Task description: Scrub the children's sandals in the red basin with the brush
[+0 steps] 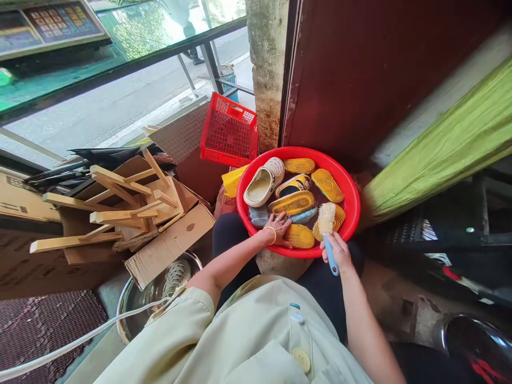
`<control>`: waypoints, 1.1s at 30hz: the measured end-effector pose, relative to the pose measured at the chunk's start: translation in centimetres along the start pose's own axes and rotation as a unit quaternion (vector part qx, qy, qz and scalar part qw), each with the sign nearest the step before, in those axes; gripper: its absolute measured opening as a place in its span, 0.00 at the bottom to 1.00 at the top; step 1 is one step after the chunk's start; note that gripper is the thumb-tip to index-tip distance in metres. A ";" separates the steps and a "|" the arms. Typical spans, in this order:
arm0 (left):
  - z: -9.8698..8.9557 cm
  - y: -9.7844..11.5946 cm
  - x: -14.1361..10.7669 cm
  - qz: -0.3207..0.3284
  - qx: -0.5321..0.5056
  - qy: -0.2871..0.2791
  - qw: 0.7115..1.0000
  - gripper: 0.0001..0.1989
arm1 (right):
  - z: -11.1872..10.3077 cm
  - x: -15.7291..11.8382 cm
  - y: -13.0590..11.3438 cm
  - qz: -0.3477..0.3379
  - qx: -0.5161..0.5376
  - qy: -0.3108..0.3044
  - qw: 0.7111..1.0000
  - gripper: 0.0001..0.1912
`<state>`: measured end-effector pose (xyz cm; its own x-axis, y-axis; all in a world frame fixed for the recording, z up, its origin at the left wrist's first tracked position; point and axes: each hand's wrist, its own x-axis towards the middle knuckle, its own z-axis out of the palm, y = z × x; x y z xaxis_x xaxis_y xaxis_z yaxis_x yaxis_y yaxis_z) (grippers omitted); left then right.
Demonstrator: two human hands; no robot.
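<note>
A red basin (352, 213) in front of me holds several shoes in dark water. My left hand (279, 230), a bangle on its wrist, lies with fingers spread over the near left part, touching the shoes there. Under and beside it are a yellow-soled shoe (294, 203), a blue-grey shoe (259, 216) and another yellow sole (300, 237). In my right hand (338, 252) is the blue handle of a scrub brush (327, 213), bristle head over a yellow shoe at the near right. A cream clog (264, 181) rests at the basin's left.
A red plastic crate (229, 130) stands behind the basin. To the left lie upturned wooden stools (132, 202) and cardboard (172, 245). A metal bowl (122, 314) with a pale clog sits by my left side, a white hose (80, 338) across it. Green cloth (444, 138) hangs at right.
</note>
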<state>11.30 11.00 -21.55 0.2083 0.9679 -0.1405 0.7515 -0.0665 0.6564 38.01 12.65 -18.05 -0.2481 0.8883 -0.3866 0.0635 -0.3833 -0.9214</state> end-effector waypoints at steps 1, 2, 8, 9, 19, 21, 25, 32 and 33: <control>0.1 0.2 0.0 -0.003 0.019 -0.007 1.000 0.44 | 0.0 0.0 0.0 0.001 -0.001 0.000 1.000 0.25; 0.2 0.4 0.0 -0.004 0.041 -0.014 0.999 0.46 | 0.0 0.0 0.1 0.002 -0.001 0.000 1.000 0.25; -0.1 1.1 0.0 0.033 0.123 -0.087 0.988 0.47 | -0.3 0.2 0.3 -0.002 -0.004 0.003 1.000 0.25; -0.2 1.1 0.0 0.030 0.118 -0.093 0.988 0.46 | -0.3 0.2 0.4 -0.002 -0.002 0.003 1.000 0.25; 0.4 0.2 0.1 -0.039 0.019 -0.103 0.994 0.51 | -0.2 0.1 0.3 -0.001 0.005 0.005 1.000 0.24; 0.5 0.1 0.1 -0.035 0.010 -0.096 0.995 0.50 | -0.2 0.1 0.2 -0.002 0.007 0.006 1.000 0.24; 0.6 0.0 0.2 -0.036 0.036 -0.103 0.993 0.49 | -0.1 0.0 0.2 -0.007 0.009 0.008 1.000 0.25; -0.6 0.7 0.1 -0.034 0.093 -0.157 0.983 0.50 | -0.1 0.0 0.0 -0.007 0.007 0.009 1.000 0.25; -0.7 0.8 0.0 -0.034 0.097 -0.158 0.982 0.50 | -0.1 0.0 0.0 -0.007 0.006 0.010 1.000 0.25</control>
<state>11.45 11.14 -20.46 0.3143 0.8499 -0.4229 0.8691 -0.0784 0.4883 38.09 12.67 -18.05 -0.2302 0.8982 -0.3746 0.0478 -0.3740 -0.9262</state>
